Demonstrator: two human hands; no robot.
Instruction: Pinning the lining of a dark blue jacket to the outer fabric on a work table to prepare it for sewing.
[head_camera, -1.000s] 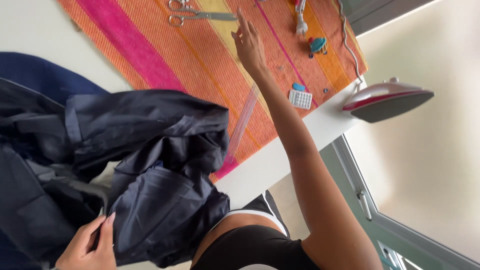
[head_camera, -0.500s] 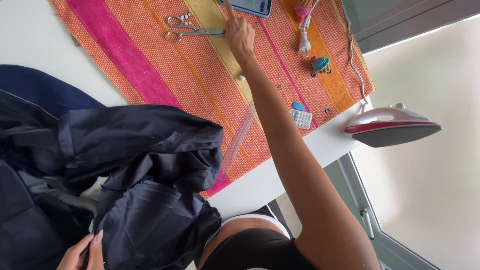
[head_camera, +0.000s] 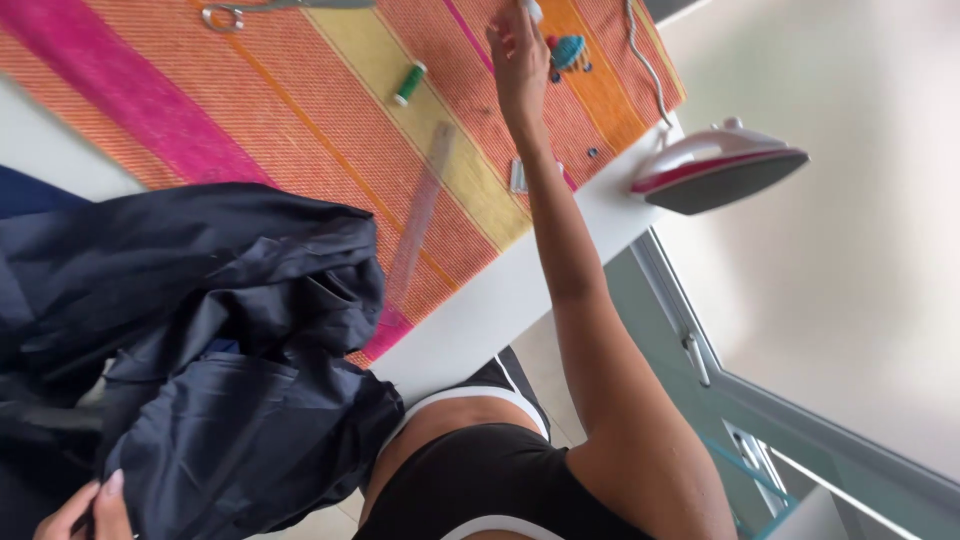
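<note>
Hand (head_camera: 517, 55) above striped cloth (head_camera: 300, 110) edge

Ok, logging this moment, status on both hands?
Left hand pinching the dark navy garment at its lower edge. Right hand stretched out over the striped orange-pink cloth, grasp unclear. Clear ruler, green thread spool nearby.

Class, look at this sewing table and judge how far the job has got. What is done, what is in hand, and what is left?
Done: scissors, green spool and ruler lie out on the striped cloth, and the iron stands at the table edge.
In hand: the left hand pinches the dark garment; the right hand reaches across the cloth.
Left: the garment lies crumpled, with no stitching visible.
</note>
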